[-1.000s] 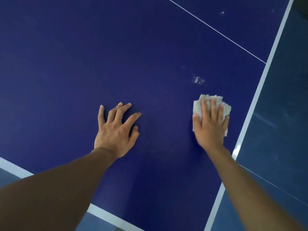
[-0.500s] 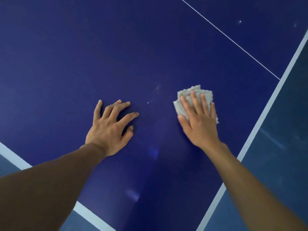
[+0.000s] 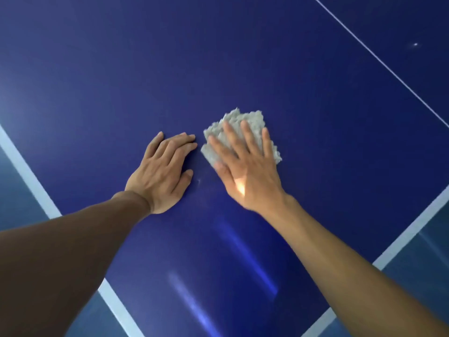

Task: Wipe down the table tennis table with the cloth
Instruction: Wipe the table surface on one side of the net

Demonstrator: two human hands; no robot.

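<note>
Fingers of my right hand lie spread flat on the crumpled pale grey cloth, pressing it to the glossy dark blue table tennis worktop. My left hand rests bare at the cloth's nine o'clock, fingers straight, together. Nubbly, soft, light, the cloth should bunch easily; a flat palm on top suits it best.

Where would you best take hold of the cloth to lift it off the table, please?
Pinch its far, fluffy edge from above: the cloth lies flat on the table, and the right hand, flat on it, covers the near part, so only that edge and the left corner show.
</note>
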